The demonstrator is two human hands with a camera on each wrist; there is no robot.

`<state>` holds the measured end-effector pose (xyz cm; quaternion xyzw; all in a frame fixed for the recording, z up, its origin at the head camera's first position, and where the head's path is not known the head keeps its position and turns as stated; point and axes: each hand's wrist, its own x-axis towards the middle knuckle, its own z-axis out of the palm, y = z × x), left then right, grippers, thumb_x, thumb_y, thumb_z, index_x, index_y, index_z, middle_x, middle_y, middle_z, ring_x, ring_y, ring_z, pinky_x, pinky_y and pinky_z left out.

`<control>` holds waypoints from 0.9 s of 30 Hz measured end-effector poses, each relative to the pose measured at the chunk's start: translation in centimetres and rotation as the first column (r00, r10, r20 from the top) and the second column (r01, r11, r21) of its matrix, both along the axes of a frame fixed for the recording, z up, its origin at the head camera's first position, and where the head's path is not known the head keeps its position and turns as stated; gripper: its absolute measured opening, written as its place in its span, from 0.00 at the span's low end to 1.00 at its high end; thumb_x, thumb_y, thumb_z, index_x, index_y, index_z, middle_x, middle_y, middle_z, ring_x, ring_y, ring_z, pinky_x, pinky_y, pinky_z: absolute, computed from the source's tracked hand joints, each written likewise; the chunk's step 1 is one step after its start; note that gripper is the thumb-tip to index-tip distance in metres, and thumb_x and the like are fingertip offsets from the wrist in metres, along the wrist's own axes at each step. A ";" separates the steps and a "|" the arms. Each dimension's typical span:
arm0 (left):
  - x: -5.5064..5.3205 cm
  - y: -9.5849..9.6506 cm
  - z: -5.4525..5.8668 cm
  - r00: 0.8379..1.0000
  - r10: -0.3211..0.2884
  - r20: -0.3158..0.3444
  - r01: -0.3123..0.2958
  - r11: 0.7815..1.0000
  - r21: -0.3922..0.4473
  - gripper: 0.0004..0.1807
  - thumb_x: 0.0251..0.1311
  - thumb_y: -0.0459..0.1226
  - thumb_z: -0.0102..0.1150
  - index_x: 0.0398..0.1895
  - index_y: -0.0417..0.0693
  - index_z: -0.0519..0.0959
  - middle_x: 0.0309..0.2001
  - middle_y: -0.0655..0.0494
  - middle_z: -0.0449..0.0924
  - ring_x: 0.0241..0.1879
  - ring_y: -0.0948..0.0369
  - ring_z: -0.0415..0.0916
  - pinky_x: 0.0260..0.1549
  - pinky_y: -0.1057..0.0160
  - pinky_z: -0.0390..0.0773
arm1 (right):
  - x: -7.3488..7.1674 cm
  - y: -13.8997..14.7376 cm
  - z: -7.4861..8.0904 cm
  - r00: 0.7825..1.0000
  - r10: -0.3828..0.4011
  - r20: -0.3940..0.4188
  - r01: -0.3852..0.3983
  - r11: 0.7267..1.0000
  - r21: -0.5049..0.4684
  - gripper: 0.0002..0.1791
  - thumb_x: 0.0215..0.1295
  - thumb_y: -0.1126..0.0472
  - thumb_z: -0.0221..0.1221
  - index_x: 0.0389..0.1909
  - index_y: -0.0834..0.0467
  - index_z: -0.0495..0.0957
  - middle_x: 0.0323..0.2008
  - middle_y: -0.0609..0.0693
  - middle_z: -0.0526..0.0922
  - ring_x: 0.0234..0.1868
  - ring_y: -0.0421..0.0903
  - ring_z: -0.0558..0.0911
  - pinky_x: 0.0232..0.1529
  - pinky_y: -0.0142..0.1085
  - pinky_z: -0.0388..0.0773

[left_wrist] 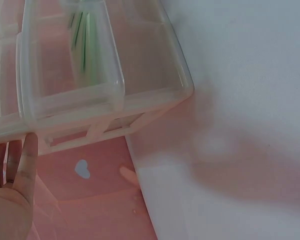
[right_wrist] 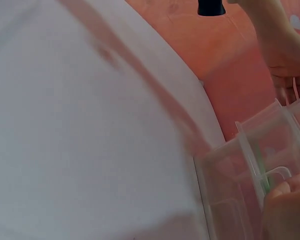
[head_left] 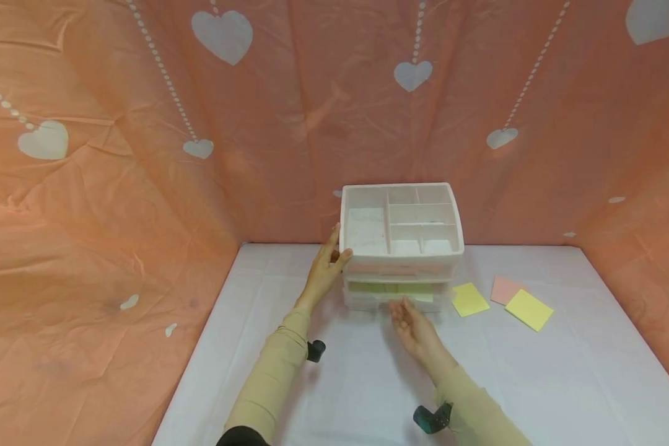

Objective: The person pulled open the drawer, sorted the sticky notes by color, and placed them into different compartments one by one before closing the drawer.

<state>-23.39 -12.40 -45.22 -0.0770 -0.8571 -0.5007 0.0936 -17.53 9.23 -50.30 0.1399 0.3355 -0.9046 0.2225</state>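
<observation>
A white plastic drawer organizer [head_left: 401,267] with a divided top tray stands at the back of the table. My left hand [head_left: 324,267] grips its left front corner, thumb at the front and fingers along the side under the rim. At the lower clear drawer [head_left: 362,301], my right hand [head_left: 415,331] is palm-up with curled fingers on the handle [right_wrist: 279,171]. Green-yellow sticky notes [left_wrist: 87,47] show through the clear plastic. How far the drawer is out I cannot tell.
Right of the organizer lie a yellow sticky-note pad [head_left: 469,300], a pink pad [head_left: 506,290] and another yellow pad [head_left: 529,310] overlapping it. The table [head_left: 580,371] has a white cover. An orange-pink curtain with hearts [head_left: 312,124] hangs close behind the organizer.
</observation>
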 end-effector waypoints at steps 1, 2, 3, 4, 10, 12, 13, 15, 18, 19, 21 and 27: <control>0.0 0.0 0.0 1.000 -0.001 0.004 0.001 1.000 0.002 0.36 0.65 0.54 0.48 0.72 0.75 0.44 0.62 0.51 0.65 0.37 0.61 0.72 0.39 0.63 0.75 | -0.2 0.0 0.0 1.000 0.001 0.002 -0.001 1.000 -0.008 0.05 0.74 0.57 0.40 0.44 0.53 0.60 0.37 0.44 0.76 0.39 0.34 0.77 0.47 0.20 0.72; 0.0 0.0 0.0 1.000 -0.001 0.007 0.001 1.000 0.004 0.35 0.65 0.54 0.48 0.71 0.77 0.44 0.64 0.52 0.63 0.37 0.62 0.72 0.39 0.63 0.75 | -0.3 -0.1 0.0 1.000 -0.001 0.008 0.001 1.000 -0.022 0.05 0.74 0.57 0.40 0.44 0.53 0.60 0.37 0.44 0.76 0.39 0.34 0.77 0.47 0.20 0.72; 0.0 0.1 0.1 1.000 0.000 0.008 0.000 1.000 0.006 0.35 0.65 0.55 0.48 0.71 0.78 0.44 0.65 0.53 0.62 0.37 0.62 0.72 0.39 0.63 0.75 | -0.5 -0.2 0.0 1.000 -0.003 0.015 0.004 0.999 -0.033 0.05 0.74 0.57 0.39 0.44 0.53 0.59 0.38 0.44 0.75 0.39 0.34 0.77 0.47 0.20 0.72; 0.0 0.1 0.1 1.000 0.000 0.007 0.000 1.000 0.010 0.35 0.65 0.55 0.48 0.71 0.80 0.44 0.66 0.54 0.61 0.37 0.61 0.72 0.39 0.63 0.75 | -0.8 -0.2 0.0 1.000 -0.003 0.021 0.004 0.999 -0.043 0.05 0.74 0.57 0.39 0.44 0.53 0.59 0.38 0.44 0.75 0.39 0.34 0.77 0.48 0.20 0.72; -0.2 0.1 0.0 1.000 -0.003 -0.007 0.003 1.000 0.007 0.35 0.65 0.54 0.48 0.71 0.79 0.44 0.69 0.54 0.57 0.36 0.61 0.72 0.40 0.62 0.75 | -1.9 -0.5 0.1 0.997 -0.037 0.068 0.043 0.995 -0.087 0.08 0.73 0.55 0.40 0.46 0.54 0.58 0.41 0.46 0.72 0.39 0.35 0.76 0.48 0.20 0.71; -0.2 0.1 -0.1 1.000 -0.003 -0.005 0.003 1.000 0.003 0.35 0.65 0.53 0.48 0.71 0.78 0.44 0.68 0.54 0.59 0.36 0.61 0.72 0.39 0.63 0.75 | -2.1 -0.5 0.1 0.997 -0.039 0.070 0.045 0.995 -0.087 0.08 0.73 0.55 0.40 0.46 0.54 0.58 0.41 0.46 0.71 0.39 0.35 0.76 0.48 0.20 0.71; -0.2 0.1 -0.1 1.000 -0.002 -0.003 0.002 1.000 0.003 0.35 0.65 0.54 0.48 0.71 0.78 0.44 0.67 0.53 0.60 0.36 0.62 0.72 0.38 0.63 0.75 | -2.2 -0.6 0.1 0.997 -0.038 0.069 0.044 0.995 -0.087 0.08 0.73 0.55 0.40 0.46 0.54 0.58 0.41 0.46 0.71 0.39 0.35 0.76 0.48 0.20 0.71; -0.2 0.1 -0.2 1.000 -0.003 0.003 0.003 1.000 0.003 0.35 0.65 0.54 0.48 0.70 0.81 0.43 0.66 0.54 0.61 0.36 0.62 0.72 0.38 0.63 0.74 | -2.5 -0.6 0.1 0.998 -0.034 0.053 0.038 0.997 -0.072 0.08 0.73 0.55 0.39 0.45 0.55 0.60 0.39 0.46 0.73 0.38 0.35 0.76 0.48 0.20 0.71; -0.3 0.1 -0.3 1.000 -0.003 0.009 0.003 1.000 0.004 0.35 0.64 0.56 0.48 0.69 0.84 0.43 0.65 0.54 0.62 0.36 0.62 0.71 0.38 0.64 0.74 | -2.8 -0.6 -0.1 0.999 -0.023 0.022 0.024 0.999 -0.049 0.10 0.74 0.55 0.37 0.43 0.57 0.61 0.35 0.45 0.76 0.36 0.34 0.76 0.47 0.20 0.71; -0.3 0.0 -0.3 1.000 -0.003 0.008 0.003 1.000 0.005 0.35 0.64 0.56 0.48 0.69 0.84 0.43 0.63 0.53 0.64 0.36 0.62 0.71 0.37 0.63 0.74 | -2.8 -0.6 -0.1 1.000 -0.021 0.019 0.022 0.999 -0.044 0.10 0.74 0.55 0.37 0.43 0.57 0.62 0.33 0.44 0.77 0.35 0.34 0.76 0.46 0.19 0.72; -0.3 0.0 -0.3 1.000 -0.002 0.006 0.002 1.000 0.006 0.35 0.64 0.56 0.48 0.69 0.84 0.43 0.57 0.50 0.68 0.35 0.62 0.71 0.37 0.64 0.74 | -2.9 -0.6 -0.1 1.000 -0.017 0.012 0.017 0.999 -0.040 0.11 0.74 0.55 0.37 0.42 0.57 0.62 0.32 0.44 0.78 0.35 0.33 0.76 0.45 0.19 0.72; -0.2 0.1 -0.3 1.000 0.001 0.007 -0.001 1.000 0.005 0.35 0.64 0.56 0.48 0.70 0.82 0.44 0.57 0.50 0.68 0.34 0.63 0.71 0.35 0.65 0.74 | -2.8 -0.4 -0.3 0.999 -0.023 0.026 0.025 0.998 -0.061 0.09 0.74 0.55 0.38 0.41 0.56 0.63 0.34 0.45 0.77 0.35 0.34 0.76 0.45 0.20 0.72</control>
